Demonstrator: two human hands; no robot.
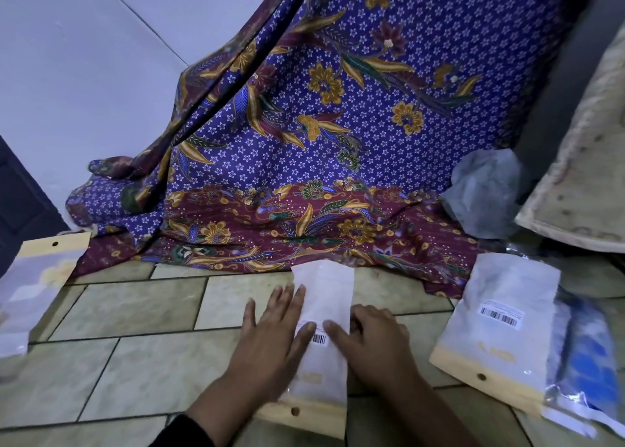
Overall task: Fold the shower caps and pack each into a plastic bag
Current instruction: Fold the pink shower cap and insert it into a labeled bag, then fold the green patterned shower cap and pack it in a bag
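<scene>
A frosted plastic bag (324, 297) with a barcode label and a cream header strip lies on the tiled floor in front of me. My left hand (274, 331) lies flat on its left side, fingers straight and spread. My right hand (368, 335) rests on its right edge, index finger stretched toward the barcode, the other fingers bent at the bag's edge. I cannot tell what is inside the bag. A stack of the same bags (500, 321) lies to the right. A crumpled translucent shower cap (483, 193) sits at the back right.
A purple and maroon batik cloth (304, 142) hangs down and spreads over the floor behind the bag. Another bag with a cream header (37, 277) lies at the far left. A clear packet with blue contents (588, 355) lies at the right edge. A stained board (581, 162) leans at right.
</scene>
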